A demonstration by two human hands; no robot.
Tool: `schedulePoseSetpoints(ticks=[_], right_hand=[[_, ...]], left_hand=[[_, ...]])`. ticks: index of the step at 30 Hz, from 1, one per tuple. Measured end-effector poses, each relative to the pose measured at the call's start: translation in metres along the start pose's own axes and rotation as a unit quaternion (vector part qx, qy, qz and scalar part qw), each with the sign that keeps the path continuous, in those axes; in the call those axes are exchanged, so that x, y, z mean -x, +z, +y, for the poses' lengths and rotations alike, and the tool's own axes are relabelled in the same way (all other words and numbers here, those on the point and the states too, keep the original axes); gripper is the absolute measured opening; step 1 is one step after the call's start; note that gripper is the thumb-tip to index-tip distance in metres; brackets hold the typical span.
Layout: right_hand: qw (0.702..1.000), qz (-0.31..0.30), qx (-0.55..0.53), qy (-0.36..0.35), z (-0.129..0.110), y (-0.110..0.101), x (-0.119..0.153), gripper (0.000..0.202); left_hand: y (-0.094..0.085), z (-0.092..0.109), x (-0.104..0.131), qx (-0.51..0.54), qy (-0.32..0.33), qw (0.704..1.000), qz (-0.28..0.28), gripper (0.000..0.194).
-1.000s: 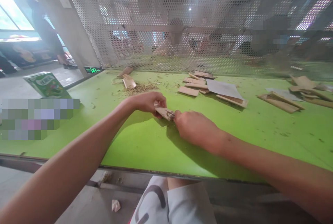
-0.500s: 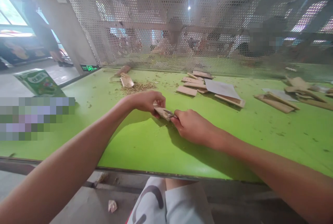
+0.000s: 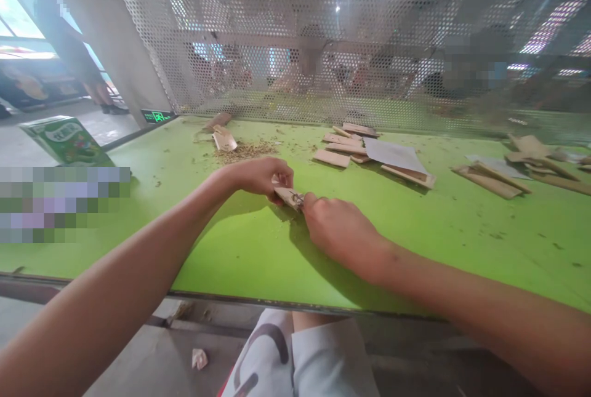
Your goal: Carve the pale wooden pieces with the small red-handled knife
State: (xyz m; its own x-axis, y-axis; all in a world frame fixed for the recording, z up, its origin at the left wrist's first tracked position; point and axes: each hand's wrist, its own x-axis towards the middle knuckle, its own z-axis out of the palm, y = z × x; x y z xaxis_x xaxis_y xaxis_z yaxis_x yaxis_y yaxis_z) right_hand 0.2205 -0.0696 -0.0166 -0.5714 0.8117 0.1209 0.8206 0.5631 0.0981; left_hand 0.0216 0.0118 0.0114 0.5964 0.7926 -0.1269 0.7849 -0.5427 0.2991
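Glaring window (image 3: 16, 12) beyond the far left corner of the bench (image 3: 231, 268), soft shadow (image 3: 330, 271) towards its near edge, hazy blur past its far edge

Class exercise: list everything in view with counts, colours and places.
Held strip: one, tan, centre
Small tool: one, silvery, centre, mostly hidden
Loose strips: several, tan, far side and right
Shavings: many, brown, far left
Sheets: at least two, whitish, right
Table: one, green, foreground
Box: one, green, left
Screen: one, grey, behind table
Figures: several, blurred, behind screen
Exit sign: one, green, far left
Crumpled scrap: one, whitish, floor
Standing person: one, dark clothing, left
Left hand: one, on held strip
Right hand: one, on small tool
Legs: two, white clothing, below table
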Motion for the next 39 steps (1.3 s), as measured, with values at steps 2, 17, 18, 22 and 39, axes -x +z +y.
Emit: schedulePoseSetpoints(ticks=[2,17,18,22,39], right_hand=[[1.0,-0.008,-0.004,0.001,-0.002,-0.003,0.0,0.026],[0.905,-0.203,-0.364,0.083,0.028,-0.006,0.001,0.033],[0.888,-0.222,-0.39,0.098,0.028,-0.007,0.002,0.032],[0.843,-0.241,-0.467,0.116,0.024,-0.011,0.002,0.031],[0.957,-0.078,-0.273,0.059,0.019,0.002,-0.007,0.033]], left_hand=[[0.0,0.001,0.0,0.004,-0.006,1.0,0.001,0.032],[0.0,-0.001,-0.003,-0.016,-0.01,1.0,-0.001,0.032],[0.0,-0.001,-0.003,-0.021,-0.008,1.0,0.003,0.032],[0.0,-0.001,-0.002,-0.028,0.002,1.0,0.013,0.031],[0.0,-0.002,-0.002,-0.033,-0.023,0.999,0.012,0.037]])
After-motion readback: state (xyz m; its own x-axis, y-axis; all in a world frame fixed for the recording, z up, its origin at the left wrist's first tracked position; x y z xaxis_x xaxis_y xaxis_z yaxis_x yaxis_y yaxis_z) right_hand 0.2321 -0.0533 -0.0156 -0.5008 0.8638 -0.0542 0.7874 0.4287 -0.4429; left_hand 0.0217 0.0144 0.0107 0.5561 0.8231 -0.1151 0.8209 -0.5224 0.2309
